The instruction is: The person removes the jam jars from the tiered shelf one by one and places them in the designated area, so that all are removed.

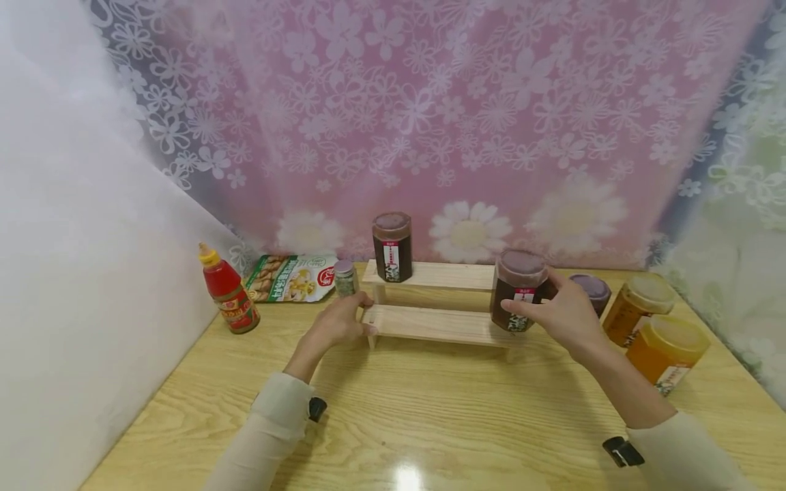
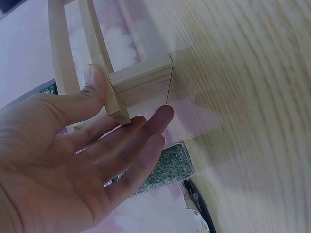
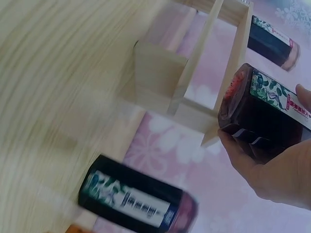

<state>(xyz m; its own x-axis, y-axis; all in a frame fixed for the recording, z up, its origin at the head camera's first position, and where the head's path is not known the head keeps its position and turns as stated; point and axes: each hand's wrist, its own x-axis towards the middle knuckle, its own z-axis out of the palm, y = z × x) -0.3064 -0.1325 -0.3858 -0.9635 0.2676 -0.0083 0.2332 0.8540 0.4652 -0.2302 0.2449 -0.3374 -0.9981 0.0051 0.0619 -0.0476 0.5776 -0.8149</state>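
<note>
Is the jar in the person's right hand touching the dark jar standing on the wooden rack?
Apart. The head view plainly shows bare upper board between the held jar and the standing jar.

yellow-capped red bottle (image 1: 230, 290), green-and-white packet (image 1: 295, 278) beside it, pink floral curtain (image 1: 430, 123) behind

Looks home-like, prob. dining/kitchen spot: wood-grain tbl (image 1: 417, 402), floral curtain (image 1: 430, 102), sauce btl (image 1: 232, 294).
</note>
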